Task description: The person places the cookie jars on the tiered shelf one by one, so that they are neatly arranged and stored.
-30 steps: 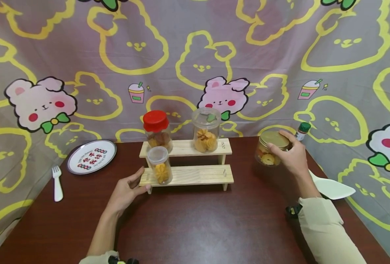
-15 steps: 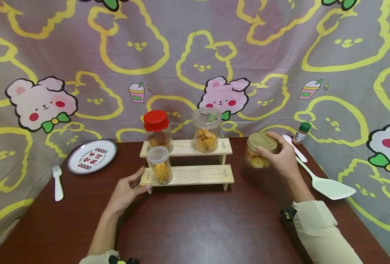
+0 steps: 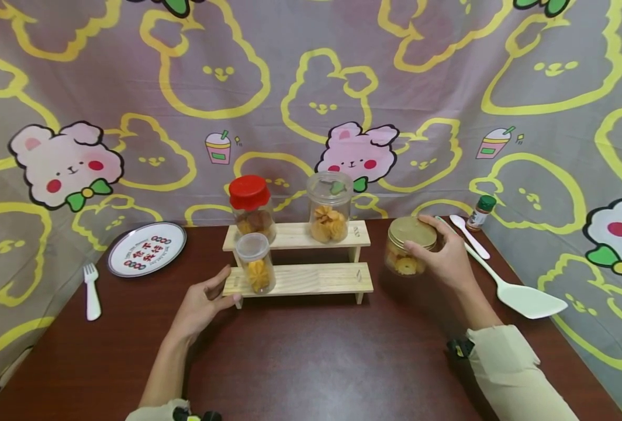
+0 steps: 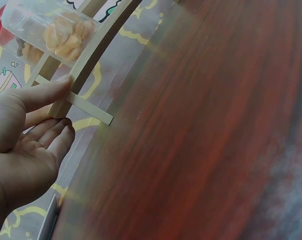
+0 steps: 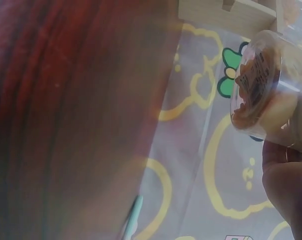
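Observation:
My right hand (image 3: 445, 260) holds a clear cookie jar (image 3: 407, 263) with a gold lid, thumb and fingers around the lid. In the right wrist view the jar (image 5: 261, 95) is off the table, its base showing. With thumb above and fingers below, my left hand (image 3: 200, 307) grips the left end of a two-tier wooden shelf (image 3: 316, 279). A small clear-lidded jar (image 3: 258, 272) of cookies stands on the lower tier near that hand. On the upper tier are a red-lidded jar (image 3: 250, 204) and a clear jar (image 3: 328, 213) of cookies.
At the left lie a white plate (image 3: 148, 250) and a white fork (image 3: 92, 295). A white spatula (image 3: 527, 299), a white spoon (image 3: 471, 238) and a green-capped bottle (image 3: 481, 213) are at the right. A patterned curtain (image 3: 290, 88) closes off the back and sides of the table.
My right hand has carried the gold-lidded jar leftward and slightly closer to me, toward the shelf's right end. The spoon and bottle are now less covered. The left hand has stayed put.

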The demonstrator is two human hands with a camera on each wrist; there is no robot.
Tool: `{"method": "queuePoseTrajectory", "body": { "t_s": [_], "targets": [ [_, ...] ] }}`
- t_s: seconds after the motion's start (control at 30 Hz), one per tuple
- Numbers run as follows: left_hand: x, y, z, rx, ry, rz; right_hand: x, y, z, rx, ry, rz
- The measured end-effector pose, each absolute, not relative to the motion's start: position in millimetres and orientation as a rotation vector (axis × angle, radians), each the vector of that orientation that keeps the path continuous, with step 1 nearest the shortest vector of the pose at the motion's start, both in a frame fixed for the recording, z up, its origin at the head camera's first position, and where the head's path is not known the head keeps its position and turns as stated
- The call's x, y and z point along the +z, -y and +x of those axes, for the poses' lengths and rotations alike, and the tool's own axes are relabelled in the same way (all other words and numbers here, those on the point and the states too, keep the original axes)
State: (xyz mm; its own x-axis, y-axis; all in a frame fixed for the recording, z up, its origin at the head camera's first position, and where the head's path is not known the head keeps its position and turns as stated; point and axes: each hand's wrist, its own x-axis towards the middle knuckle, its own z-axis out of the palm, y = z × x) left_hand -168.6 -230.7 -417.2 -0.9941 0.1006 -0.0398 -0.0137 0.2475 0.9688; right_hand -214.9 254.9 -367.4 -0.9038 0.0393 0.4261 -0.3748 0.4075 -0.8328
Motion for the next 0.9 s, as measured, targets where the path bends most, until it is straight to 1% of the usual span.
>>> {"method": "queuePoseTrajectory", "body": {
  "t_s": [0.4, 0.9],
  "targets": [
    [-417, 231, -169, 1.865, -2.407, 0.076, -367, -251, -207, 1.518, 2.304, 0.369],
    [-415, 231, -168, 1.859, -2.404, 0.08, -363, -234, -200, 1.515, 2.327, 0.519]
  ]
}}
